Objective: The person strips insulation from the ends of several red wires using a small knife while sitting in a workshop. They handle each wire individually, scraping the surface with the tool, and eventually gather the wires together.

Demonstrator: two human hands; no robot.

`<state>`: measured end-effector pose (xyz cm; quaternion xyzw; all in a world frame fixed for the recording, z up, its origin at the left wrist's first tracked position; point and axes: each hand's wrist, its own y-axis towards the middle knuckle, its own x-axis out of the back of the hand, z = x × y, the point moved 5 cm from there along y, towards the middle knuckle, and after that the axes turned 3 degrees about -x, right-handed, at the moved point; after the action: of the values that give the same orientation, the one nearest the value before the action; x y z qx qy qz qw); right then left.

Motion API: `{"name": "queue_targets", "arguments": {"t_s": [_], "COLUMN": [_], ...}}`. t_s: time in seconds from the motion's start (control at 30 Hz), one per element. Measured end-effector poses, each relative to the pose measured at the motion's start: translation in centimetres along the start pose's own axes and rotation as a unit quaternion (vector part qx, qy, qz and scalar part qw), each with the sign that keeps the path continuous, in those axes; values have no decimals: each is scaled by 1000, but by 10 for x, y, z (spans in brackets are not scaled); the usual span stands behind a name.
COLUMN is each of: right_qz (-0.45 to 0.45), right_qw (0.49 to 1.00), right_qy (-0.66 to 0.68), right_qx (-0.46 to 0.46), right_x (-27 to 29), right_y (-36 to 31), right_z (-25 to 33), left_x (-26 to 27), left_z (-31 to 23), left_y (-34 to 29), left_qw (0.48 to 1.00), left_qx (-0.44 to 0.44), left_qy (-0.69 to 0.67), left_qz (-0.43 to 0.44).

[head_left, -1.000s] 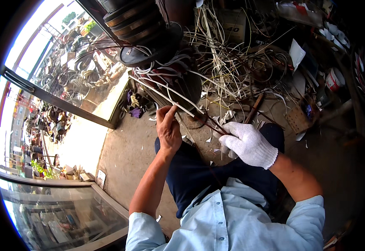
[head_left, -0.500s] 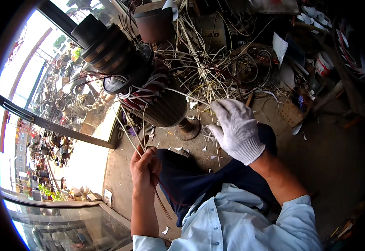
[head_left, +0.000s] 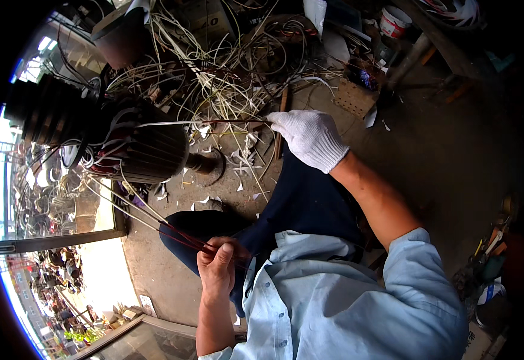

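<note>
Concrete floor point(head_left: 169, 300) spreads beneath me, littered with white scraps point(head_left: 240, 186) around the middle of the frame. Toward the top, pale and yellowish wires point(head_left: 199, 75) lie in a tangled heap, and at upper right a perforated brown block point(head_left: 353, 99) sits below a white-and-red tub point(head_left: 394, 23). Daylight comes from the left edge, where a cluttered yard point(head_left: 37, 180) shows beyond a metal bar point(head_left: 64, 240).

At upper left is a dark ribbed cylinder point(head_left: 157, 147), with stacked rings at its left end and a shaft with a round flange point(head_left: 217, 168) at its lower right. White-sleeved leads loop out of it.

My gloved right hand point(head_left: 311, 135) is just right of centre, its fingers pressed together, pinching the end of a single lead point(head_left: 226, 121) that runs nearly straight across from the cylinder. My bare left hand point(head_left: 217, 267), lower centre, has its fingers curled and thumb laid over a bundle of reddish leads point(head_left: 193, 240), which slant up toward the cylinder's underside.
</note>
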<state>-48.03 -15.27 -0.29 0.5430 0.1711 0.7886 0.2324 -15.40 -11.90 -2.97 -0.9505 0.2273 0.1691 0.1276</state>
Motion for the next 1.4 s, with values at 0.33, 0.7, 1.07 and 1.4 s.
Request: {"name": "queue_targets", "arguments": {"t_s": [0.33,0.7,1.07,1.4], "right_qz": [28,152,248,169], "right_qw": [854,773,654,728], "right_qy": [-95,-152,-120,-108], "right_qx": [-511,-597,-705,-655], "right_x": [80,52,-7,13], "right_y": [-288,-509,-494,-486], "right_z": [-219,-128,-128,-128], "left_x": [-2,-6,-1,-4], "left_z": [34,-29,-37,-20], "left_y": [25,22,-10,-13], "left_qw": [999,985,992,993], "left_qx": [15,-13,-10,21], "left_qy": [-13,-59,-65,-92], "left_qz": [45,162,111,69]}}
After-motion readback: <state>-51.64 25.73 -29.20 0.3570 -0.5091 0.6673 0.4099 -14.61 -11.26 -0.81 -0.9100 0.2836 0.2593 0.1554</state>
